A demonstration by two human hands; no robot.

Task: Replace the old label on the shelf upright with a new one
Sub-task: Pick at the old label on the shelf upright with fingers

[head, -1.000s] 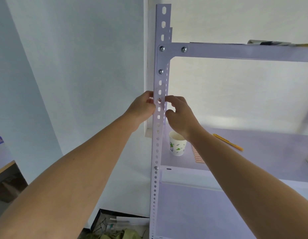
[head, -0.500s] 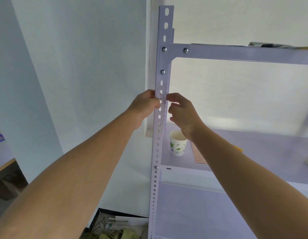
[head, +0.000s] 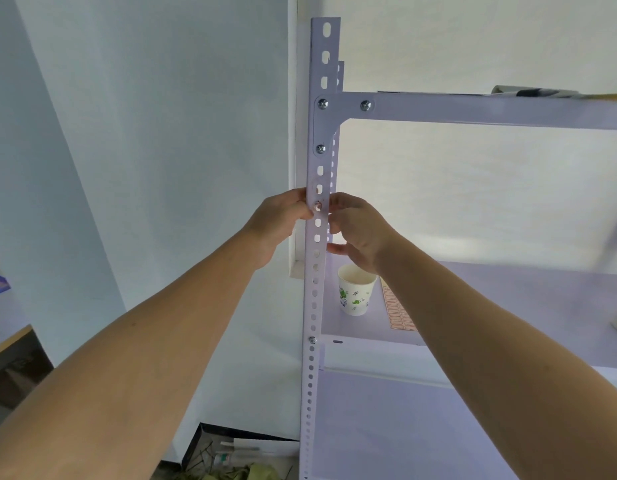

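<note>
Two bare hands are held at one height on a white perforated metal shelf upright (head: 314, 289), which stands at the centre of the view. Left hand (head: 279, 220): grip is closed round the upright's left edge, thumb laid on the front face, a fingertip seen through a slot. Right hand (head: 359, 230): grip is curled onto the right edge, forefinger above, thumb below. No label can be made out among the fingers. A white paper cup with green print (head: 355, 292) and an orange sheet of labels (head: 399, 313) are noted on the lilac shelf board (head: 508, 292), just behind the right wrist.
</note>
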